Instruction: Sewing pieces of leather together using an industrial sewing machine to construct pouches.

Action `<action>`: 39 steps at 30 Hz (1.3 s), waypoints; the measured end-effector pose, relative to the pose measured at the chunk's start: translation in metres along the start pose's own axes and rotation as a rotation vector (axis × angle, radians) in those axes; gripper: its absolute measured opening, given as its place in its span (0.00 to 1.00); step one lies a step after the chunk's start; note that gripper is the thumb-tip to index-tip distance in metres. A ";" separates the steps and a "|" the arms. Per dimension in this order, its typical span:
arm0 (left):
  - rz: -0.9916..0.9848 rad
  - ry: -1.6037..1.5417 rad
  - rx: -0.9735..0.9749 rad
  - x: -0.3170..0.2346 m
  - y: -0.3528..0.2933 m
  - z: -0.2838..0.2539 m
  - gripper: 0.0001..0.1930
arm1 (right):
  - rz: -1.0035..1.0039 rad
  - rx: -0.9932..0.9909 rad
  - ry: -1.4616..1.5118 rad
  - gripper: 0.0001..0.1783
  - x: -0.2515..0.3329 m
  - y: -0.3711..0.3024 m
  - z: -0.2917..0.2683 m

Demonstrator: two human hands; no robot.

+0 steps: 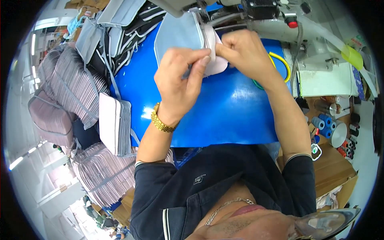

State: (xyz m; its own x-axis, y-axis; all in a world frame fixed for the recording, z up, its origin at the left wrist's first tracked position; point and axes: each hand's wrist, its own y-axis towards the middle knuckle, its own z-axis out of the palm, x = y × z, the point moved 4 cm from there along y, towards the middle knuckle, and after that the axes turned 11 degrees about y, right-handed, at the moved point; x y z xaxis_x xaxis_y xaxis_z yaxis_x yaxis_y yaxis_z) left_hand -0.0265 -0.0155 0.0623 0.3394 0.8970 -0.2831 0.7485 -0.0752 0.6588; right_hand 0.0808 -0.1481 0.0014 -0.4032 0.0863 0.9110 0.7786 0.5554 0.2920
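Observation:
At the sewing machine (264, 26), a light-grey fabric panel (178, 34) lies on the blue table, with a pale pink panel (217, 67) against its right edge. A narrow whitish strip (209, 38) runs along the seam between them. My left hand (178, 78) pinches the near end of that strip between thumb and forefinger. Just right of it, my right hand (244, 52) is closed with curled fingers, its thumb pressed to the pink panel's edge. The needle area is partly hidden behind the machine and fabric.
Bundled stacks of pinkish-grey panels (72, 80) and a white-topped stack (109, 124) stand left of the blue table (224, 124). Black-and-grey sewn pieces (120, 40) heap at the upper left. A yellow ring (286, 66) lies by my right forearm; thread spools (326, 122) stand farther right.

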 end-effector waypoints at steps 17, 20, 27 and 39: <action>0.194 0.376 0.013 -0.016 -0.009 -0.002 0.35 | -0.057 -0.311 0.241 0.24 0.027 -0.018 0.007; 0.346 0.417 -0.004 -0.010 0.005 -0.010 0.29 | -0.016 -0.328 0.325 0.25 0.027 -0.021 0.012; 0.500 0.693 0.193 -0.024 0.014 -0.025 0.18 | 0.320 -0.198 0.778 0.17 0.022 -0.044 0.053; 0.254 0.424 0.155 -0.014 0.005 0.001 0.14 | 0.271 -0.090 0.814 0.17 -0.008 -0.039 0.079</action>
State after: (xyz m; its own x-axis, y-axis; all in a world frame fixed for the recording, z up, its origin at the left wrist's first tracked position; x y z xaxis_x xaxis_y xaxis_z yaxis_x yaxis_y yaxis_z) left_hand -0.0272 -0.0294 0.0685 0.2846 0.9374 0.2007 0.7590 -0.3482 0.5502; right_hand 0.0160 -0.1048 -0.0405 0.2451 -0.4326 0.8676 0.8473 0.5305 0.0251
